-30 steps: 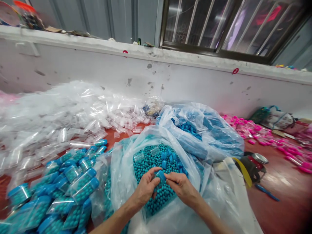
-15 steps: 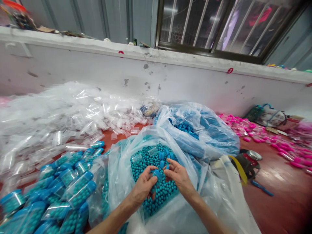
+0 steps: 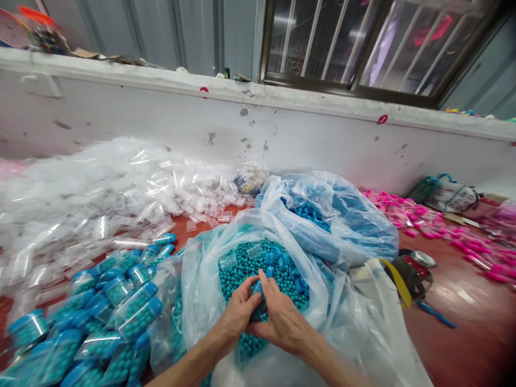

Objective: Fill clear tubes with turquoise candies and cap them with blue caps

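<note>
Both hands meet low over an open plastic bag (image 3: 197, 279) filled with teal beads (image 3: 242, 263). My left hand (image 3: 238, 310) is closed around a small blue-capped container (image 3: 258, 289), mostly hidden by the fingers. Against the container's other side, my right hand (image 3: 282, 318) presses with its fingers and thumb closed. Loose blue caps (image 3: 278, 258) lie on the beads just beyond the fingertips. A clear empty container (image 3: 229, 262) rests on the beads at the bag's left.
Filled, blue-capped containers (image 3: 137, 312) pile up at the left. Behind them spreads a heap of clear containers (image 3: 133, 188). A second bag (image 3: 346, 215) holds blue caps. Pink-capped containers (image 3: 427, 226) and a blue tool (image 3: 437, 314) lie at the right.
My right hand has moved left and down from above the loose caps, closing onto the container in my left hand. The view has shifted slightly.
</note>
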`<state>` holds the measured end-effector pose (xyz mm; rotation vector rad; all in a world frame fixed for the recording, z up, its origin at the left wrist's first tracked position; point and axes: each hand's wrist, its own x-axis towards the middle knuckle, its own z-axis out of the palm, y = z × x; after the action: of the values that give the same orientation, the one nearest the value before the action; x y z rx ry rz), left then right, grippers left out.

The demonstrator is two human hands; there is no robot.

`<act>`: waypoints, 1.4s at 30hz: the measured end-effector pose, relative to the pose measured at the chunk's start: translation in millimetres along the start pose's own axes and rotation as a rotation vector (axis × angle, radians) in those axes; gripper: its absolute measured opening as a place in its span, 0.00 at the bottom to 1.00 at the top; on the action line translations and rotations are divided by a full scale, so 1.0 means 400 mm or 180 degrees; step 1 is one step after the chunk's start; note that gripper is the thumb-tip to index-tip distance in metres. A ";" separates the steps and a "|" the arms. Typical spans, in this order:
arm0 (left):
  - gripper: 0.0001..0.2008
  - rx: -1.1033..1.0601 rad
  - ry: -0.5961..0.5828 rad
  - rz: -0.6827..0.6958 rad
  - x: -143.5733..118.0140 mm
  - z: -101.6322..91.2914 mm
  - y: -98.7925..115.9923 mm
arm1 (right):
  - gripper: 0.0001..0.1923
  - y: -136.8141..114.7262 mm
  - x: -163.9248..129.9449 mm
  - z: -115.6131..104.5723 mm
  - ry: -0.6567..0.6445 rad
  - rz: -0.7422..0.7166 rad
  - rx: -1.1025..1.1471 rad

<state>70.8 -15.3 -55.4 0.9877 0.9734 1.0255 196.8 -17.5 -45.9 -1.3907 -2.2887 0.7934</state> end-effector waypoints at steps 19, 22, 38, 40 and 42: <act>0.19 0.0343 0.0007 0.0004 -0.017 -0.029 0.026 | 0.51 0.046 -0.026 0.002 -0.0174 0.0215 0.1367; 0.18 0.1488 0.0344 0.0161 -0.066 -0.153 0.096 | 0.39 0.084 -0.025 -0.020 -0.0214 0.0280 0.1185; 0.15 0.5258 0.0423 0.0384 0.104 -0.090 0.109 | 0.14 0.073 0.167 0.036 -0.0514 -0.0638 -0.2122; 0.15 0.5326 0.0406 0.0287 0.155 -0.103 0.087 | 0.13 0.091 0.163 0.048 -0.0695 -0.0774 -0.2310; 0.15 0.5272 0.0372 0.0160 0.187 -0.131 0.067 | 0.13 0.106 0.146 0.049 -0.0719 -0.0773 -0.2387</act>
<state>31.9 71.7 -55.4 2.2597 1.9238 0.0780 188.5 44.4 -87.5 -1.2776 -3.0345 -0.0138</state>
